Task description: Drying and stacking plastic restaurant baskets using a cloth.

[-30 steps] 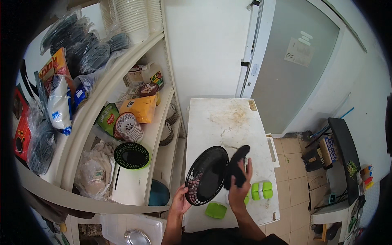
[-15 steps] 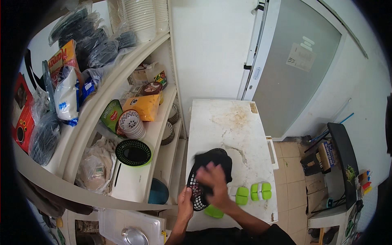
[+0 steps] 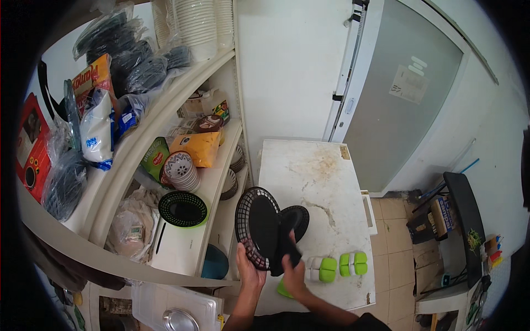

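A black oval basket (image 3: 260, 218) with a latticed rim is tilted up above the white table, its inside facing me. My left hand (image 3: 251, 270) grips its lower left rim. My right hand (image 3: 294, 274) is closed around a black cloth (image 3: 287, 243) that lies against the basket's right side; the fingers are partly hidden and slightly blurred. Behind the cloth, another black oval basket (image 3: 300, 217) rests on the table, partly covered. Green-and-white blocks (image 3: 328, 269) sit to the right of my right hand, and a green piece (image 3: 283, 288) shows between my wrists.
The white table (image 3: 309, 171) has stained, worn patches. On the left, shelves hold stacked patterned bowls (image 3: 181, 171), a black oval basket (image 3: 183, 208) on something green, and bagged goods. A second pair of green-and-white blocks (image 3: 353, 263) lies near the table's right edge. A frosted door (image 3: 411, 88) stands beyond.
The held basket has turned more toward me and moved up and left. My right hand and the cloth have moved lower, uncovering the basket's inside and the basket behind.
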`<state>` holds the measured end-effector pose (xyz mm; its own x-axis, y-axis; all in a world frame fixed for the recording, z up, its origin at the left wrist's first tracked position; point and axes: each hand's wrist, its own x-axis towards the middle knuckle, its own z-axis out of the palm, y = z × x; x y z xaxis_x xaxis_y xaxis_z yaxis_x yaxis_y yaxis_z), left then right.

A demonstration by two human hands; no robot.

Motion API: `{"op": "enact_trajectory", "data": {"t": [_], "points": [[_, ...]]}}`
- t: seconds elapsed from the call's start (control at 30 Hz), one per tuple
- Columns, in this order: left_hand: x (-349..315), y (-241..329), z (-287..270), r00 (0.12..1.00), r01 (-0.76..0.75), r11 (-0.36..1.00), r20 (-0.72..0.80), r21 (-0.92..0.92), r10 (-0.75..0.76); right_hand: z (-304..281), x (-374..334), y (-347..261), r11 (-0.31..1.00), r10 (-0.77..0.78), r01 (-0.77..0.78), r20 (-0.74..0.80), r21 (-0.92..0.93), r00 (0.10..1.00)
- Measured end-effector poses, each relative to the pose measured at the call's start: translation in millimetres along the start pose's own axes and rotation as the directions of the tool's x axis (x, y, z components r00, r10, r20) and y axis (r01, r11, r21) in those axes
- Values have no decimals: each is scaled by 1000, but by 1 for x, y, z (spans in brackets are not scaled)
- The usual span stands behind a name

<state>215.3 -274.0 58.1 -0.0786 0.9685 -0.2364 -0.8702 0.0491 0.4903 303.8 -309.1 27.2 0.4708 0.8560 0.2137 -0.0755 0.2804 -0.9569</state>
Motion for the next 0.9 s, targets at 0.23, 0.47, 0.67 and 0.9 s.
{"op": "enact_trajectory", "data": {"t": [0.23,0.47,0.67,0.9], "points": [[-4,-3,-38,960,204,866,79,457,-267,-3,12,-31,655,-333,646,618,-392,713],[-25,-12,-53,977,-23,602,147,798,-157,-1,57,-50,682,-310,573,529,-455,790],[-22,-5,-63,968,109,865,145,490,-205,-14,41,-49,652,-388,647,560,-394,732],[-26,-12,-30,988,19,944,139,329,-69,-50,77,7,807,405,-308,-94,504,909]]}}
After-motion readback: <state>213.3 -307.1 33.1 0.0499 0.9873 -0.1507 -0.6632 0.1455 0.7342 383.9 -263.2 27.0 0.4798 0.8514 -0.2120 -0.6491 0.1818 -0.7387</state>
